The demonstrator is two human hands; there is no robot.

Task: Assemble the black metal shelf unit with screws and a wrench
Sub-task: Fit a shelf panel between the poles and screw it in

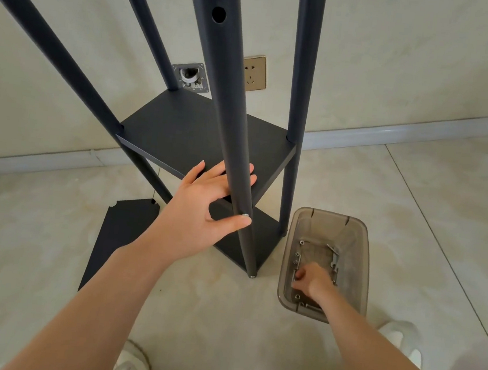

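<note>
Left hand (204,207) grasps round matte-black post (228,123); right hand (312,281) apparently pinches hardware in translucent bin (358,257).

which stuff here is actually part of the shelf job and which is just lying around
Job: shelf unit; near pole, gripped by left hand; loose panel; hardware bin, right hand reaching in.

Just there: wall socket; open wall box.
</note>
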